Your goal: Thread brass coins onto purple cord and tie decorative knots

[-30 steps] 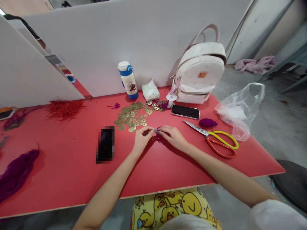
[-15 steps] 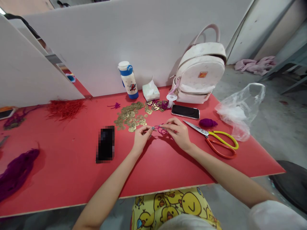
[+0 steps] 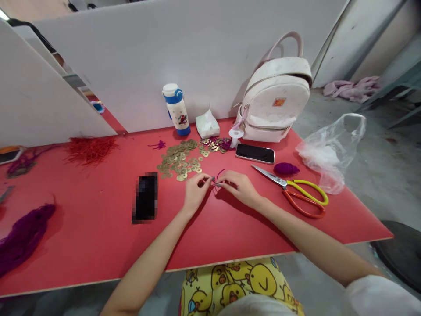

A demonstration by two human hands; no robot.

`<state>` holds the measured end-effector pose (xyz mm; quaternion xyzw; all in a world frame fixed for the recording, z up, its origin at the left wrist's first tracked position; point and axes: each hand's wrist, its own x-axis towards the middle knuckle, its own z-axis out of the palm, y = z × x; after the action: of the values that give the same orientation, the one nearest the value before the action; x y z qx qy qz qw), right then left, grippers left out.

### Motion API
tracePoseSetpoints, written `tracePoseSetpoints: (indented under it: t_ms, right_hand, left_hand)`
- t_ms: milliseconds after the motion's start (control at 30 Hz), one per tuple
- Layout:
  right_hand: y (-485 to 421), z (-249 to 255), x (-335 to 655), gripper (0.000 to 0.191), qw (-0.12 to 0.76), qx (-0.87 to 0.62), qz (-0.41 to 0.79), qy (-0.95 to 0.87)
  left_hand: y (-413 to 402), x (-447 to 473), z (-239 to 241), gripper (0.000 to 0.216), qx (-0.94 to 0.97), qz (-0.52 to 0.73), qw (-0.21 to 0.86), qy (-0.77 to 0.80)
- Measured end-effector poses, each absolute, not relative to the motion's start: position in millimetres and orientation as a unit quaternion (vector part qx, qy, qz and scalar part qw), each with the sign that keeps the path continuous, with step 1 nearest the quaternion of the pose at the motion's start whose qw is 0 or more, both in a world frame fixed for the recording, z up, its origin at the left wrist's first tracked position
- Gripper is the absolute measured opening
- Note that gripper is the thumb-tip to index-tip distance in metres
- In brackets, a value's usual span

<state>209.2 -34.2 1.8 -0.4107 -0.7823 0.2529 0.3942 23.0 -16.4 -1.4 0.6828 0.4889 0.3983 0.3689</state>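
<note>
Over the red table, my left hand (image 3: 198, 189) and my right hand (image 3: 239, 188) meet fingertip to fingertip. Both pinch a thin purple cord (image 3: 220, 173), one end of which sticks up between them. The rest of the cord is mostly hidden by my fingers. Just beyond my left hand spreads a pile of brass-coloured coins with holes (image 3: 180, 157). To the right of my right hand lie scissors (image 3: 285, 183) with one yellow and one red handle, blades toward the hand. A small purple yarn bundle (image 3: 286, 168) rests behind them.
Along the back stand a bottle (image 3: 176, 109), a tissue pack (image 3: 208, 125), a white spool (image 3: 236, 135) and a white backpack (image 3: 274, 101). Phones lie on the table, one at right (image 3: 255, 153), one at left (image 3: 145, 197). A plastic bag (image 3: 324, 153), red strands (image 3: 91, 150) and purple yarn (image 3: 28, 235) flank them.
My right hand has moved left and slightly nearer to me, bringing its fingertips up to the left hand's. The cord's open loop between the hands has shrunk.
</note>
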Motion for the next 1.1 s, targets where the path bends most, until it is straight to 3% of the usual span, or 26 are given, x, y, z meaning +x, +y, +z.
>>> tracePoseSetpoints:
  t_ms: [100,200,300,467,767,900,1100]
  right_hand:
    - [-33,5,212,0.019,0.411,-0.436,0.269,-0.754]
    - [-31,5,214,0.018,0.422,-0.441,0.267,-0.745]
    - [-29,4,213,0.016,0.419,-0.446,0.279,-0.74]
    - [-28,0,209,0.014,0.391,-0.431,0.326,-0.745]
    - [-29,-4,205,0.015,0.364,-0.423,0.364,-0.746]
    - [-29,-3,207,0.004,0.38,-0.472,0.349,-0.715]
    - [-28,5,210,0.03,0.491,-0.465,0.438,-0.592]
  left_hand:
    - [-19,20,-3,0.019,0.781,0.351,0.263,0.446]
    - [-21,18,-3,0.02,0.838,0.329,0.232,0.368]
    - [-23,18,-1,0.023,0.845,0.353,0.237,0.324]
    - [-27,21,6,0.018,0.773,0.432,0.248,0.393]
    - [-21,25,5,0.012,0.65,0.494,0.413,0.403]
    - [-19,26,2,0.01,0.664,0.471,0.41,0.411]
    - [-23,27,3,0.008,0.703,0.446,0.392,0.391]
